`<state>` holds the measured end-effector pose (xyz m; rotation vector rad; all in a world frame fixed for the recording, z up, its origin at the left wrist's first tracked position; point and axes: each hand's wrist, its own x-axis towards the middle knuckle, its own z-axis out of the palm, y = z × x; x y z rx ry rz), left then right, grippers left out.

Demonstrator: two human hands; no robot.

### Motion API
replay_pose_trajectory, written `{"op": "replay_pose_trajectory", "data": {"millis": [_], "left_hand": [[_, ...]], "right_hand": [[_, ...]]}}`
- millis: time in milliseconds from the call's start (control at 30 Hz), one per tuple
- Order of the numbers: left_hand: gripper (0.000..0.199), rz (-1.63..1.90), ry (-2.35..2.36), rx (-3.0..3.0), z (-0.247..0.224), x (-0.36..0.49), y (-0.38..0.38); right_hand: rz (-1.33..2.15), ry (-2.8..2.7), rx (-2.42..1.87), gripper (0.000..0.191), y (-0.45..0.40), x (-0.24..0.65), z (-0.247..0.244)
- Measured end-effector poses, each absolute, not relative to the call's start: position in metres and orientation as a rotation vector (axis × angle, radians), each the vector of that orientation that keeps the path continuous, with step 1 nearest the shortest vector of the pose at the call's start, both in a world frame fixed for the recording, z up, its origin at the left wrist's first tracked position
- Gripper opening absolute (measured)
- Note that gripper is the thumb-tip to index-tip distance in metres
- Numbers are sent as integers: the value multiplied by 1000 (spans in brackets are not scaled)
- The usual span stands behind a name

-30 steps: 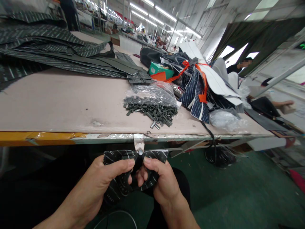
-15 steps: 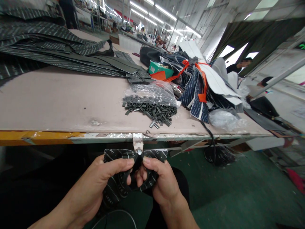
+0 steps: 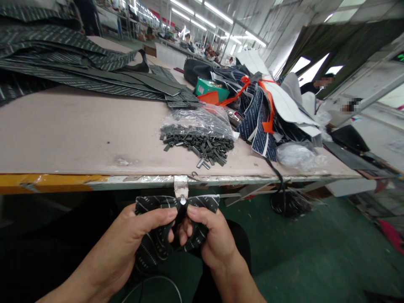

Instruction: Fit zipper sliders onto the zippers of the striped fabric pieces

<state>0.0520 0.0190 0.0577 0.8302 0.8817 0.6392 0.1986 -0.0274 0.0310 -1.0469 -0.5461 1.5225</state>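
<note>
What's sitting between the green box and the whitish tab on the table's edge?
In the head view: an orange piece, a clear plastic bag, a pile of small dark pieces, then bare tabletop.

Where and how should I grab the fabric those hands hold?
Probably pinch the patterned fabric at its upper left corner and upper right corner, coming from the sides: both stick out above the left hand and right hand, while its middle narrows at the table-edge bracket.

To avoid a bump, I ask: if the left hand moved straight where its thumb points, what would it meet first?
Beyond the patterned piece it holds, probably the right hand, whose thumb faces it across a narrow gap; exact depth is unclear.
</note>
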Motion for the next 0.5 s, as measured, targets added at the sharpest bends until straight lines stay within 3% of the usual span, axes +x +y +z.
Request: {"op": "replay_pose_trajectory", "data": {"millis": [500], "left_hand": [[20, 731, 941, 788, 56, 59, 15]], "right_hand": [[1538, -574, -967, 31, -20, 199, 34]]}}
